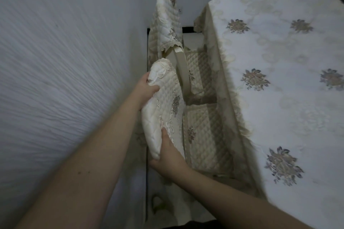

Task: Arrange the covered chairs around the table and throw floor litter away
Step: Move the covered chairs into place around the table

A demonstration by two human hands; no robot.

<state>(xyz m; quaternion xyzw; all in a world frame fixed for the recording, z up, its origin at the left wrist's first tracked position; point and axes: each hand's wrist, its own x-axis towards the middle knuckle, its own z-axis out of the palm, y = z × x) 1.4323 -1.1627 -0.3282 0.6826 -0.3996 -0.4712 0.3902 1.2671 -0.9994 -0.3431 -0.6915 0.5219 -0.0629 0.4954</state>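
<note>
Two chairs in cream quilted covers with embroidered flowers stand side by side between a wall and the table. My left hand (147, 89) grips the far end of the nearer chair's covered backrest (163, 106). At the backrest's near end my right hand (168, 156) holds it with the fingers curled round the edge. This chair's quilted seat (202, 139) reaches under the table's edge. The farther chair's backrest (167, 22) rises beyond, its seat (200, 72) partly under the cloth. The table (283, 80) fills the right side under a white flowered cloth.
A white textured wall (65, 70) runs close along the left, leaving a narrow strip of floor (167, 206) beside the chairs. A dark baseboard line follows the wall's foot. Lace trim hangs from the tablecloth over the chair seats.
</note>
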